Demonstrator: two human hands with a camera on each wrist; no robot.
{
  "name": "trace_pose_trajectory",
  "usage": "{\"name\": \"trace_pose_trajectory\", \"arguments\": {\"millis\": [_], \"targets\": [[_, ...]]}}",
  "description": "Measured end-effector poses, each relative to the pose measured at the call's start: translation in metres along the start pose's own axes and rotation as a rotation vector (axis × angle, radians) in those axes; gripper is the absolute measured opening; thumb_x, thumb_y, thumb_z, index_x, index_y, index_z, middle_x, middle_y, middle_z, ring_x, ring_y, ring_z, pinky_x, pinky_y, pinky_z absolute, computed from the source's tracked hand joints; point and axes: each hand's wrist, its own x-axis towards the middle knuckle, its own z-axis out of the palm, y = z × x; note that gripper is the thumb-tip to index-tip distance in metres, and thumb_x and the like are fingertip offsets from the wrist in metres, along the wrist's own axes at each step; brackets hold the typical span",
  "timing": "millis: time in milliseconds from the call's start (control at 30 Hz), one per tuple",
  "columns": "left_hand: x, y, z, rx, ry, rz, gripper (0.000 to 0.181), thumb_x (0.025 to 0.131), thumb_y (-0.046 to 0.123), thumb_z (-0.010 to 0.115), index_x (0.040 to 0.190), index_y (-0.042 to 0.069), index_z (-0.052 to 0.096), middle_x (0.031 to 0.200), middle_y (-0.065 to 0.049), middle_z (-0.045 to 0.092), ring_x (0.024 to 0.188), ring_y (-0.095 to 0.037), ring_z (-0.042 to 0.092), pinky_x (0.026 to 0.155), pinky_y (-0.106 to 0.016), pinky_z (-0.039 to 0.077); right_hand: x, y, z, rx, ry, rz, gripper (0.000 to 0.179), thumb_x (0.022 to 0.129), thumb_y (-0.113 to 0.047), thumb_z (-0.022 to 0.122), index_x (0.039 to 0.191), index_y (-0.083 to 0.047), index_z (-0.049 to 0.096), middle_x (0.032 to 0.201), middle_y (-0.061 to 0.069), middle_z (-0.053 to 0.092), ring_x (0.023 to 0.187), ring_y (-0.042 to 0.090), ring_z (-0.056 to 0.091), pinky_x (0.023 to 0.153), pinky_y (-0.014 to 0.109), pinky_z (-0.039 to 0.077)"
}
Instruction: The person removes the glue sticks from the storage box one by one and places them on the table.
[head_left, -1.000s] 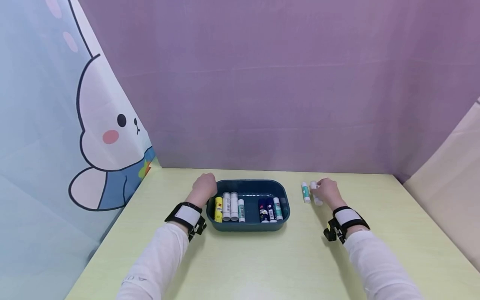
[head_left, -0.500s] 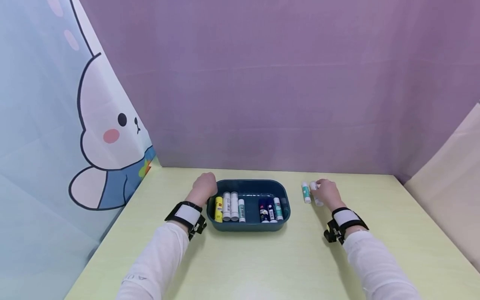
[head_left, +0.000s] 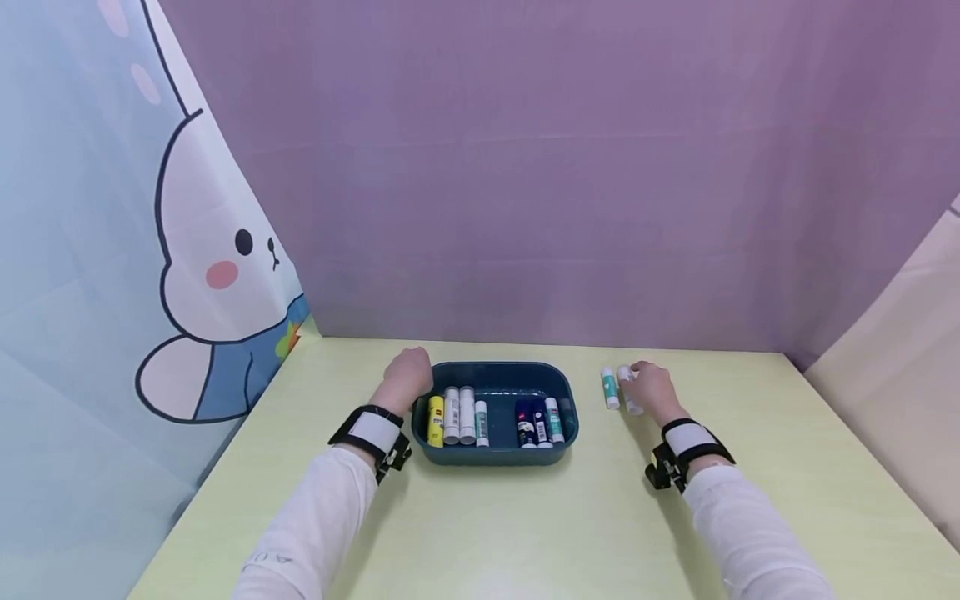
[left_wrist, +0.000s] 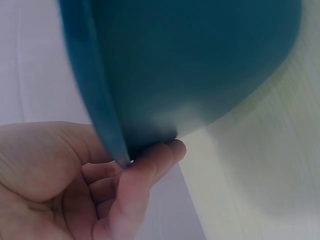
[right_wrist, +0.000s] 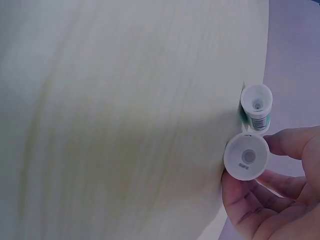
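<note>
My left hand (head_left: 408, 375) pinches the rim at the left end of a dark blue plastic basin (head_left: 491, 456); in the left wrist view the thumb lies inside the rim and fingers outside the wall (left_wrist: 175, 65). Inside lie a yellow glue stick (head_left: 436, 421), two white glue sticks (head_left: 459, 417), a smaller white-and-green one (head_left: 482, 425) and, at the right, several dark blue and green ones (head_left: 526, 425). On the table to the right, my right hand (head_left: 651, 390) holds a white glue stick (right_wrist: 246, 156) between thumb and fingers. A teal-and-white glue stick (head_left: 610, 388) lies close beside it.
The pale yellow-green table (head_left: 495, 533) carries the basin and glue sticks. A purple cloth (head_left: 525, 167) hangs along its back edge. A light blue cartoon curtain (head_left: 67, 333) stands on the left, a cream cloth (head_left: 900, 358) on the right. Each wrist wears a strapped camera.
Both hands keep their places, the left at the basin rim and the right at the white glue stick. Only a very slight shift of the head view shows.
</note>
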Motion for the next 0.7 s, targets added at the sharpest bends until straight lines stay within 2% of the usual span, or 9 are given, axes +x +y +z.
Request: {"name": "trace_pose_trajectory", "arguments": {"millis": [300,533,700], "targets": [[-0.0024,-0.0021,0.0018,0.01,0.007,0.027,0.013,0.089,0.004,0.059,0.096,-0.004,0.065,0.094,-0.018,0.064,0.074,-0.028,0.064,0.049,-0.034,0.053,0.0023,0.002,0.0026,-0.011,-0.008,0.009,0.048,0.092,-0.017,0.054,0.125,0.017,0.046,0.109,0.037,0.057,0.078,0.032,0.062,0.061,0.032,0.053],[-0.0051,0.0013,-0.0018,0.011,0.001,0.014,0.015,0.089,0.006,0.059,0.1,-0.004,0.064,0.096,-0.018,0.064,0.076,-0.028,0.065,0.053,-0.034,0.054,0.0007,-0.0016,0.0009,-0.019,-0.013,0.006,0.047,0.092,-0.018,0.053,0.124,0.017,0.047,0.11,0.036,0.058,0.08,0.032,0.063,0.063,0.034,0.053],[-0.0041,0.0021,-0.0015,0.006,-0.001,0.004,0.015,0.09,0.006,0.059,0.1,-0.004,0.064,0.097,-0.018,0.064,0.075,-0.027,0.065,0.05,-0.033,0.054,-0.001,-0.0049,-0.0042,0.005,-0.058,0.019,0.05,0.093,-0.018,0.051,0.127,0.017,0.044,0.112,0.038,0.055,0.077,0.031,0.063,0.06,0.032,0.053]]}}
